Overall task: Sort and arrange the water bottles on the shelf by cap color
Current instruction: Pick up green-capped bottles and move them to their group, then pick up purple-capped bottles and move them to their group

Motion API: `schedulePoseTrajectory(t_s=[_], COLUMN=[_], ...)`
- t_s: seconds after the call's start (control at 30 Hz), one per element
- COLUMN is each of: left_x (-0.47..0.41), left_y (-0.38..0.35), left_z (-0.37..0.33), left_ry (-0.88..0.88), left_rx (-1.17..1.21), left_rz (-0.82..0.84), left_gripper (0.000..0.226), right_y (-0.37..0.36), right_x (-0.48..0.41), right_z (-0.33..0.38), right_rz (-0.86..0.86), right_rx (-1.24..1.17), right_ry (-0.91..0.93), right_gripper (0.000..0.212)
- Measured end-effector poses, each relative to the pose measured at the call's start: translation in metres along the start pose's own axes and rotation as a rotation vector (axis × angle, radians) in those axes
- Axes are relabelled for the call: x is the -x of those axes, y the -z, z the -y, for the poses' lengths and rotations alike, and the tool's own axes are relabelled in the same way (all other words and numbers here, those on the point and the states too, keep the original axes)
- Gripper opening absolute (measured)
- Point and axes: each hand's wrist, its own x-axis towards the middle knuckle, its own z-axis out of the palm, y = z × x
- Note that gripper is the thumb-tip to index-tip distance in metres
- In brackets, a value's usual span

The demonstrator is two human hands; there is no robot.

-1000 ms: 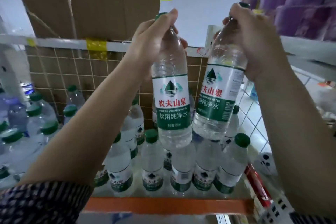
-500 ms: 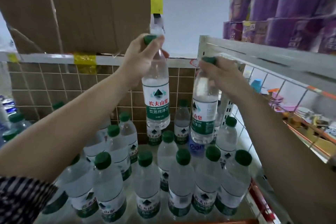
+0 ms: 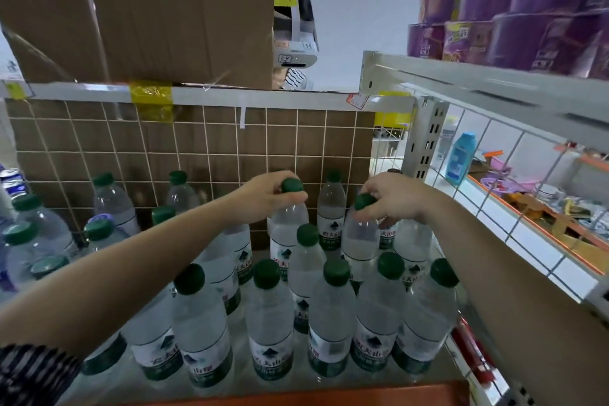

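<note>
Clear water bottles, nearly all green-capped, crowded a shelf [image 3: 296, 394]. The left hand [image 3: 263, 198] had its grip curled round the cap of the left bottle [image 3: 285, 231]. The right hand [image 3: 392, 198] had its grip pinched on the cap of the right bottle [image 3: 359, 237]. Both bottles stood upright in the back rows at the right, among the green group [image 3: 331, 316]; their bases were hidden. That group looked largely gathered into rows. A looser cluster [image 3: 39, 241] on the left, with a blue-labelled bottle [image 3: 11, 180] at the far edge, probably remained to sort. Half a second earlier both bottles had hung higher, level with the upper rail; a second earlier they had been raised close to the camera.
</note>
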Motion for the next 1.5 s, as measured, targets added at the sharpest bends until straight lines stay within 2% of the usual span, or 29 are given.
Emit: schedulePoseTrajectory(t_s=[0.13,0.3,0.43,0.5,0.63,0.7,0.8,0.93,1.0,1.2,1.33,1.4,1.5], left_x=[-0.004,-0.004,-0.009,-0.011,-0.014,-0.014,-0.013,-0.011,-0.009,-0.008,-0.005,-0.003,-0.002], left_y=[-0.009,-0.015,-0.019,-0.021,-0.028,-0.031,-0.029,-0.025,-0.025,-0.017,-0.01,-0.004,0.007], left_z=[0.003,0.01,0.012,0.012,0.011,0.012,0.015,0.017,0.016,0.019,0.013,0.008,-0.001], left_ry=[0.016,0.1,0.127,0.137,0.101,0.082,0.069,0.085,0.083,0.076,0.053,0.056,0.086], left_rx=[0.013,0.007,-0.002,-0.051,-0.172,-0.181,-0.228,-0.2,-0.217,-0.179,-0.162,-0.165,-0.136], left_rz=[0.045,0.124,0.099,0.07,0.049,0.054,0.047,0.006,-0.009,-0.08,-0.133,-0.165,-0.216], left_gripper=[0.013,0.015,0.014,0.016,0.018,0.016,0.022,0.035,0.035,0.031,0.033,0.034,0.035], right_y=[-0.004,-0.009,0.003,0.01,0.015,0.014,0.012,0.008,0.004,-0.005,-0.003,0.003,0.022], right_x=[-0.004,-0.004,-0.006,-0.01,-0.03,-0.042,-0.057,-0.073,-0.079,-0.088,-0.09,-0.089,-0.083], right_z=[-0.004,-0.006,0.004,0.006,-0.002,-0.011,-0.024,-0.037,-0.043,-0.053,-0.051,-0.048,-0.033], right_rz=[0.099,0.14,0.226,0.165,-0.218,-0.296,-0.244,-0.162,-0.127,-0.043,-0.055,-0.069,-0.187], right_rx=[0.009,0.041,0.151,0.124,0.104,0.133,0.155,0.164,0.132,0.113,0.232,0.215,0.146], right_ry=[-0.035,-0.031,-0.021,-0.029,-0.055,-0.05,-0.091,-0.155,-0.187,-0.214,-0.196,-0.187,-0.142], right_gripper=[0.022,0.028,0.035,0.037,0.031,0.027,0.032,0.054,0.059,0.025,0.033,0.033,0.034])
